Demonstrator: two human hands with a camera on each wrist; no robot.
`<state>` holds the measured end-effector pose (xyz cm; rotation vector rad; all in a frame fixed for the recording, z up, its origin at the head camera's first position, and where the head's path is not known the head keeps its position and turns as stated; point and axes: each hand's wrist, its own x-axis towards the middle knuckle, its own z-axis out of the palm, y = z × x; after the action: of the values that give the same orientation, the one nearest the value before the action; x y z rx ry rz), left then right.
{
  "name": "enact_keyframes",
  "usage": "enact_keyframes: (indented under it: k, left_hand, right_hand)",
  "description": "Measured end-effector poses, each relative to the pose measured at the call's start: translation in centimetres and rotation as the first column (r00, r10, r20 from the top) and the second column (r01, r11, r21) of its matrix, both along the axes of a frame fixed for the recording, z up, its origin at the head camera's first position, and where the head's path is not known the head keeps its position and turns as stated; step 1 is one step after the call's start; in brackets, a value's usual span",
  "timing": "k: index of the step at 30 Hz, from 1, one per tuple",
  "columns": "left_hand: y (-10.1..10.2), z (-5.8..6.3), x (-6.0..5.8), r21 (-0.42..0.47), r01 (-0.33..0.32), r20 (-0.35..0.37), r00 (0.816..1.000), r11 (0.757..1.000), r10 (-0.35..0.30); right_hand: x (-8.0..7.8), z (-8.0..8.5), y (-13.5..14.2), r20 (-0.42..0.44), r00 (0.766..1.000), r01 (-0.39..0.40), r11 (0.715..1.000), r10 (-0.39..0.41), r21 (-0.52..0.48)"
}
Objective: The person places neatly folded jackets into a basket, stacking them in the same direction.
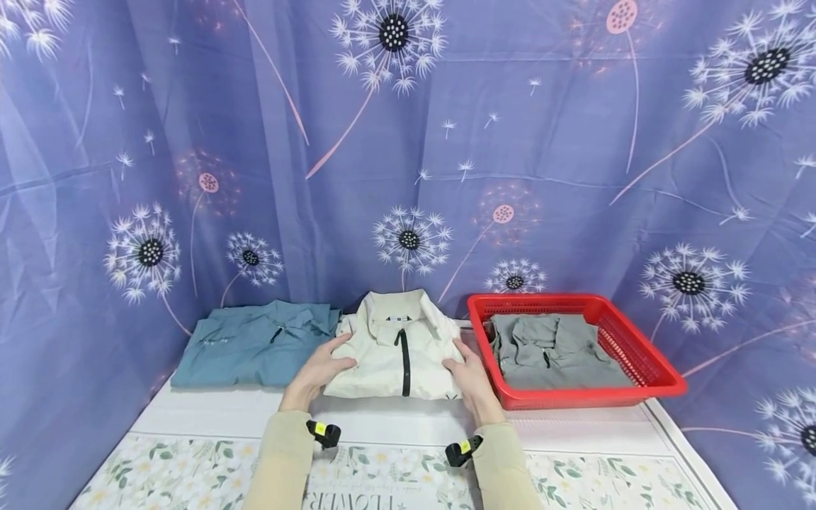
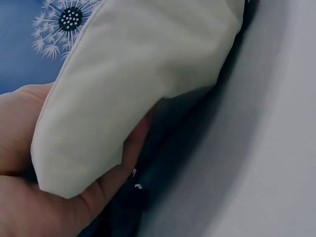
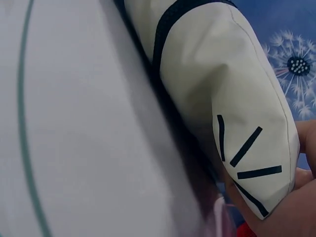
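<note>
Both hands have hold of the cream jacket. The left hand (image 1: 319, 373) grips its left side and the right hand (image 1: 472, 377) its right, and in each wrist view the folded edge sits in the grasp, with fingers reaching underneath. The cream jacket (image 1: 371, 358) is folded flat in the middle, collar (image 1: 385, 309) away from the person, a black zip (image 1: 406, 372) running down its front. Short dark stripes (image 3: 259, 172) mark the corner by the right hand. I cannot tell whether its underside rests on the table (image 1: 395, 425).

Pale sleeves (image 1: 278, 460) come down to the wrists, each with a small black device (image 1: 326, 433) carrying a yellow label. To the left, just beside the jacket, lies a folded blue shirt (image 1: 248, 358). Near the right hand stands a red basket (image 1: 589, 394), a folded grey shirt (image 1: 570, 365) inside it. Toward the person, the table bears a flowered cover (image 1: 178, 467) with "FLOWER" upside down. Behind everything hangs a blue-violet curtain (image 1: 325, 234) printed with dandelions.
</note>
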<state>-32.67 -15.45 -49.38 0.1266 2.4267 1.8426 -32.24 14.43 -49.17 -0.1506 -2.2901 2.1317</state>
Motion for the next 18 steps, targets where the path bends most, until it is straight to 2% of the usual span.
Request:
enact_keyframes:
  k: [3, 7, 12, 18]
  left_hand:
    - [-0.1, 0.3, 0.1, 0.007, -0.009, -0.009, 1.000, 1.000, 0.010]
    - [-0.1, 0.8, 0.3, -0.009, -0.020, 0.001, 1.000, 1.000, 0.020]
    - [-0.1, 1.6, 0.5, -0.044, -0.019, -0.023, 1.000, 0.999, 0.018]
    - [0.4, 2.7, 0.9, -0.029, 0.002, -0.057, 0.998, 1.000, -0.004]
  right_hand:
    - [0.2, 0.7, -0.4, -0.021, 1.000, -0.004, 1.000, 0.005, 0.029]
    - [0.4, 1.7, -0.8, -0.030, 0.999, 0.030, 0.997, -0.029, 0.066]
    - [0.7, 2.6, -1.1, -0.048, 0.997, 0.058, 0.997, -0.055, 0.056]
    - [1.8, 4.0, -1.1, -0.113, 0.993, 0.053, 0.996, -0.046, 0.065]
